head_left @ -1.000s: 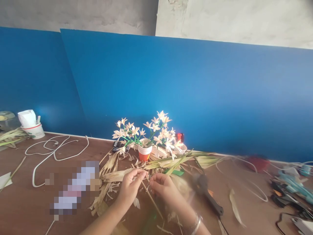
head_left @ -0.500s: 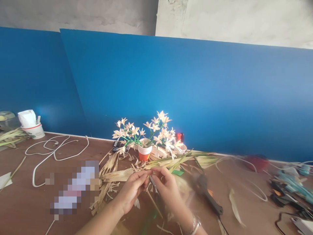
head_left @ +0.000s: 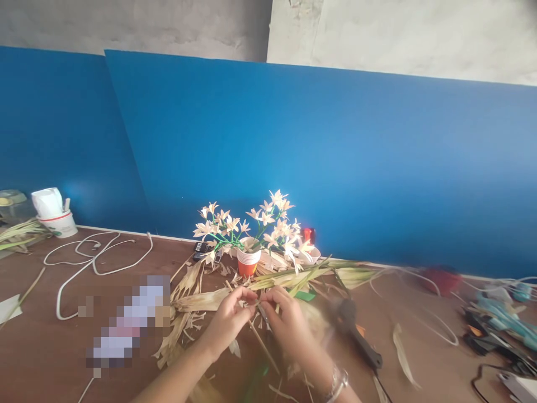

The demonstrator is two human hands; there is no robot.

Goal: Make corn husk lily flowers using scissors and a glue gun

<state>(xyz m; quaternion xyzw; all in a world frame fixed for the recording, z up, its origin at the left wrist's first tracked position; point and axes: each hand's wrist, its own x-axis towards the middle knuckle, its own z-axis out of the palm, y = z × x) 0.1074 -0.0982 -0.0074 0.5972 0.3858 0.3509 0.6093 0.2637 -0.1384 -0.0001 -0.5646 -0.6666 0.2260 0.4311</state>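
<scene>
My left hand (head_left: 232, 319) and my right hand (head_left: 287, 322) meet at the fingertips above the middle of the table, both closed in a pinch. Whatever tiny piece lies between the left fingertips is too small to make out. A slim silvery tool (head_left: 264, 315) shows under my right thumb, its far end hidden by the fingers. Dry pale husks (head_left: 203, 301) and cut scraps surround the hands. Just beyond stands an orange-and-white paper cup (head_left: 248, 262) with pale husk flowers (head_left: 230, 225) on green stems.
A black glue gun-like tool (head_left: 358, 336) with a cord lies right of my hands. White cables (head_left: 90, 257) loop at the left, near a white paper tub (head_left: 59, 223). Tools with blue handles (head_left: 507, 316) crowd the right edge. Behind rises a blue panel (head_left: 335, 157).
My left fingers have shifted and arched, with the index finger now raised and curved. My right hand has turned slightly, its fingertips a little farther from the left ones.
</scene>
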